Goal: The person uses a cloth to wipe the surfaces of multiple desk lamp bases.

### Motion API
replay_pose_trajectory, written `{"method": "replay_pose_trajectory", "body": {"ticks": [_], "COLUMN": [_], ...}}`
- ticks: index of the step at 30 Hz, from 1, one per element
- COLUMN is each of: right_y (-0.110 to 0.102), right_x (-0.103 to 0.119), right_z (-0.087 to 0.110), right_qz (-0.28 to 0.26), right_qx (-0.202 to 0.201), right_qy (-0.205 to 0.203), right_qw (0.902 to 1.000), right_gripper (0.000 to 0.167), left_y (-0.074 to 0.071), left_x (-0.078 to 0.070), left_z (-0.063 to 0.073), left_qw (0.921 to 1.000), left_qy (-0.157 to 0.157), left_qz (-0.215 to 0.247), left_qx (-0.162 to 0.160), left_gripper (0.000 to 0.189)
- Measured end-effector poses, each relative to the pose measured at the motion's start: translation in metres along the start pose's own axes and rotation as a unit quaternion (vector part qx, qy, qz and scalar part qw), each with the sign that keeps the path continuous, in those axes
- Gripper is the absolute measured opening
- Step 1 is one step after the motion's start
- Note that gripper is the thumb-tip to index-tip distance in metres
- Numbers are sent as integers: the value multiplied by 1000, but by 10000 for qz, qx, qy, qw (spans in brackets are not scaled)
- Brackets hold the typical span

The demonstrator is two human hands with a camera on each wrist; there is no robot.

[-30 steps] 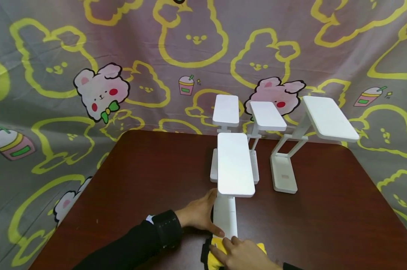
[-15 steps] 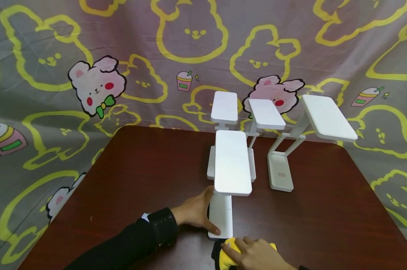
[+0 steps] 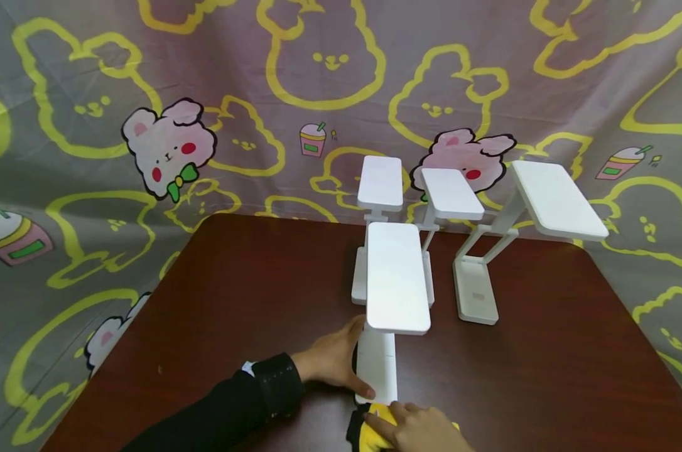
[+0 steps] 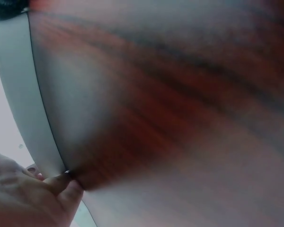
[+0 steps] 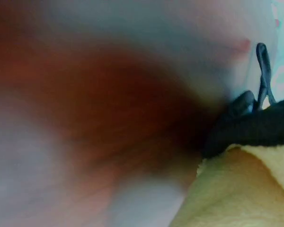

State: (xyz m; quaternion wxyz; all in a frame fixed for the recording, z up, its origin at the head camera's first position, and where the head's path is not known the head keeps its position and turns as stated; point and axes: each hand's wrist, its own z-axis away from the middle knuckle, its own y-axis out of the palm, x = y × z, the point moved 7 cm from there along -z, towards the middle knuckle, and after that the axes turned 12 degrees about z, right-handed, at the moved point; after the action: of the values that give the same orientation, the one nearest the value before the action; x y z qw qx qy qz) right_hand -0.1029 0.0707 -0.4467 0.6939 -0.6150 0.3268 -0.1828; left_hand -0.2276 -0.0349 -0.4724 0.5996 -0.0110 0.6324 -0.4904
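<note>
A white folding stand (image 3: 397,276) with a flat rectangular top stands near the front of the table. My left hand (image 3: 332,361) grips the left side of its base (image 3: 377,370), the thumb lying over the top face near the front end. In the left wrist view, fingers (image 4: 68,191) meet the pale edge (image 4: 23,94) of the stand. Right at the base's front end, my right hand (image 3: 426,430) holds a yellow cloth (image 3: 372,433) with black trim, fingers spread over it. The right wrist view shows the cloth's black band (image 5: 255,127) and loop.
Behind, several similar white stands are on the dark brown table (image 3: 262,282): a left one (image 3: 380,182), a middle one (image 3: 453,193) and a larger right one (image 3: 561,198). A patterned curtain (image 3: 233,63) hangs behind the table.
The cloth, overlapping the base's front end a second ago, moved right and toward me off it, then slightly back left to the front edge. My left hand keeps its grip.
</note>
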Motion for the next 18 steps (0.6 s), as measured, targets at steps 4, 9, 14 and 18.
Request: {"method": "replay_pose_trajectory", "body": {"ticks": [4, 9, 14, 18], "right_y": [13, 23, 29, 40], "right_x": [-24, -67, -116, -143], "right_z": [28, 49, 30, 3], "right_qz": [-641, -1914, -2664, -3406], "right_qx": [460, 242, -153, -120], "right_qy": [535, 1546, 2368, 2499], "right_qw": [9954, 9690, 9342, 9063], "right_gripper": [37, 31, 31, 30], "left_y": [-2, -2, -1, 6], "left_x": [1, 3, 2, -1], "left_z": [0, 1, 4, 7], "left_qw": [9999, 9998, 9987, 9957], "left_qy": [48, 108, 303, 633], "left_qz": [89, 75, 8, -56], "left_qx": [14, 147, 406, 669], "left_gripper": [132, 131, 136, 140]}}
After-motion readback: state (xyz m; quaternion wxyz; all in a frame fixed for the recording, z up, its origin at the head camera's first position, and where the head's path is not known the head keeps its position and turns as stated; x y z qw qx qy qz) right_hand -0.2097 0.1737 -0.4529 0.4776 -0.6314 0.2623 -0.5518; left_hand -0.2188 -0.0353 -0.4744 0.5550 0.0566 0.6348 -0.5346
